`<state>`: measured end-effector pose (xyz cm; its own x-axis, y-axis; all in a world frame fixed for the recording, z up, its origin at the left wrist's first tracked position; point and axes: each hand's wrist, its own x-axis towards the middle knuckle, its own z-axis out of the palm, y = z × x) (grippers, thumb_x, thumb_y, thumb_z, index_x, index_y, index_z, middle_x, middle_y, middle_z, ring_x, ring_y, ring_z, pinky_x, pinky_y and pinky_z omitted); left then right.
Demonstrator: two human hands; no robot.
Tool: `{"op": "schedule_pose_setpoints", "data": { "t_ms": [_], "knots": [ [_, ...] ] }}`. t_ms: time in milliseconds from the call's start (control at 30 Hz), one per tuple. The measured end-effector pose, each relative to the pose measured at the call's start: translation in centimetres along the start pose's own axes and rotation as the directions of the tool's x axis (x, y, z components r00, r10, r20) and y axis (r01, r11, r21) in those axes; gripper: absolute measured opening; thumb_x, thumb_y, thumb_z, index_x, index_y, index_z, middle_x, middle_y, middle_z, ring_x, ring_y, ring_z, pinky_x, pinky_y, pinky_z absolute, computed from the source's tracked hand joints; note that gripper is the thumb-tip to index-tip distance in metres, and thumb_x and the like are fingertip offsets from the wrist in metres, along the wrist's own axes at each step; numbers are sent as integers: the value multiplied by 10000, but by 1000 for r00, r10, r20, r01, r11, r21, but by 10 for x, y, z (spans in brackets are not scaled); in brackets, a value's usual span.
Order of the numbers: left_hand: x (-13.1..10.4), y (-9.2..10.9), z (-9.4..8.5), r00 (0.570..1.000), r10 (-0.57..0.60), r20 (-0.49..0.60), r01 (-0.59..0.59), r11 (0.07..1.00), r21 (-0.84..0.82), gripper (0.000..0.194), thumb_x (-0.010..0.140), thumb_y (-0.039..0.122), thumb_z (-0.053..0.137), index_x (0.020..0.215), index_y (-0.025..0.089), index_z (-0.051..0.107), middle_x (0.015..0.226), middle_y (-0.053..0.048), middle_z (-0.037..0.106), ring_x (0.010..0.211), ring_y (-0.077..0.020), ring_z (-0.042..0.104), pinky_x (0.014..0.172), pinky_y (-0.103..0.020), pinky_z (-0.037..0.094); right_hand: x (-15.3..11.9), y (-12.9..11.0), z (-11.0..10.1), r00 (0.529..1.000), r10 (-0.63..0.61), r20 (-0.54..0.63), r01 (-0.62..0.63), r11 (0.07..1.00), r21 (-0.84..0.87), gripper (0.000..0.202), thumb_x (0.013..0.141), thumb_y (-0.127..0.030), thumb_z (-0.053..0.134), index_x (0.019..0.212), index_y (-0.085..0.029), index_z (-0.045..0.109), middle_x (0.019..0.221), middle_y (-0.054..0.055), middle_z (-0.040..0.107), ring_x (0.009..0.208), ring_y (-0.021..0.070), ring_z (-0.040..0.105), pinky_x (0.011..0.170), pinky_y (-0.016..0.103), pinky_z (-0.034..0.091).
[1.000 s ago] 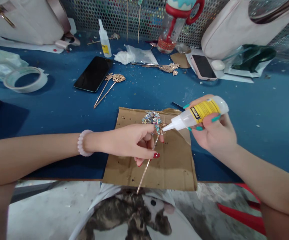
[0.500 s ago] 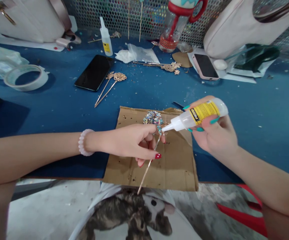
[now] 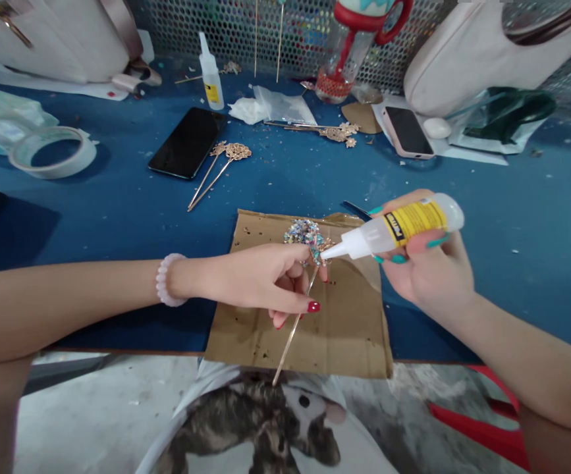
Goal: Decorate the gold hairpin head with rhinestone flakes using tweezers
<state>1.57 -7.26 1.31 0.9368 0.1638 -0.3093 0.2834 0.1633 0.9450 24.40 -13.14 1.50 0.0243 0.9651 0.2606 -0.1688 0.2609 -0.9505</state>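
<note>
My left hand (image 3: pixel 265 280) is closed on a gold hairpin (image 3: pixel 289 342) whose head is covered in small multicoloured beads (image 3: pixel 303 236). The pin's thin stem slants down past my fingers over a piece of brown cardboard (image 3: pixel 344 329). From the right, my right hand (image 3: pixel 428 257) grips a clear glue bottle (image 3: pixel 408 222) with a yellow label, tilted so its white nozzle points left. The nozzle tip is at the lower right of the beaded head; whether it touches cannot be made out. Tweezers (image 3: pixel 357 210), partly hidden, show behind my right hand.
Farther back on the blue table (image 3: pixel 117 210) are a black phone (image 3: pixel 187 143), gold hairpins (image 3: pixel 236 152), a tape roll (image 3: pixel 52 153), a second glue bottle (image 3: pixel 211 82), a pink phone (image 3: pixel 408 131) and a red-lidded cup (image 3: pixel 347 59). Pale bags (image 3: pixel 443 66) stand along the mesh panel.
My right hand has shifted the glue bottle slightly to the right, with its tip still near the beads. My left hand and the hairpin have hardly moved.
</note>
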Motion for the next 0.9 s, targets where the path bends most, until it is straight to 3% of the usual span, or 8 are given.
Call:
{"op": "schedule_pose_setpoints", "data": {
  "t_ms": [100,233,333,433,533,633,733,900],
  "knots": [
    [0,0,-1,1000,3,6,-3,1000,-11,257,931,273,640,1126,241,475,734,91,593,527,-44,625,519,-127,509,2,1,0,1000,-14,-10,15,1000,13,369,756,-572,821,913,-267,688,744,-29,572,515,71,418,435,226,361],
    [-1,1,-3,1000,15,14,-15,1000,-11,264,939,284,645,1135,231,477,749,82,606,535,-42,620,517,-128,488,6,2,-1,1000,-9,-20,10,999,46,377,739,-585,826,872,-256,699,797,-18,590,681,99,560,574,212,515],
    [1,0,-4,1000,18,24,-17,999,-43,274,937,322,653,1119,221,474,724,80,605,534,-61,625,515,-152,493,11,-2,-3,998,55,5,-55,995,84,327,731,-522,824,894,-252,739,869,12,659,812,146,641,729,284,600],
    [3,-2,-5,999,18,27,-16,998,-61,291,921,340,666,1105,224,472,701,86,599,531,-76,626,521,-176,502,17,-11,-3,989,131,63,-138,983,120,360,670,-462,834,961,-266,751,839,23,682,809,182,665,752,349,616],
    [5,-2,-5,1000,28,11,-27,999,-41,303,905,337,677,1102,219,478,713,81,604,528,-72,615,530,-184,493,24,-20,1,974,180,134,-202,964,173,330,635,-317,840,938,-303,711,811,-9,657,713,146,620,663,311,577],
    [4,1,-6,999,44,0,-44,999,-27,293,899,332,673,1089,212,485,706,73,611,533,-70,599,531,-186,466,33,-26,12,965,167,203,-212,951,224,282,631,-232,821,842,-268,637,791,-38,591,635,99,546,585,253,506],
    [3,3,-8,998,64,13,-63,997,-32,293,902,346,656,1093,212,479,676,73,605,535,-78,582,530,-193,450,46,-29,26,947,134,291,-197,960,200,284,709,-292,804,699,-212,532,665,-51,459,556,80,455,530,227,436],
    [6,1,-9,995,88,36,-86,995,-60,325,896,351,655,1120,213,464,620,91,573,536,-91,569,561,-215,491,65,-32,40,915,67,398,-126,984,124,581,832,-458,695,515,-179,296,509,-54,267,435,66,304,441,218,306]
  ]
}}
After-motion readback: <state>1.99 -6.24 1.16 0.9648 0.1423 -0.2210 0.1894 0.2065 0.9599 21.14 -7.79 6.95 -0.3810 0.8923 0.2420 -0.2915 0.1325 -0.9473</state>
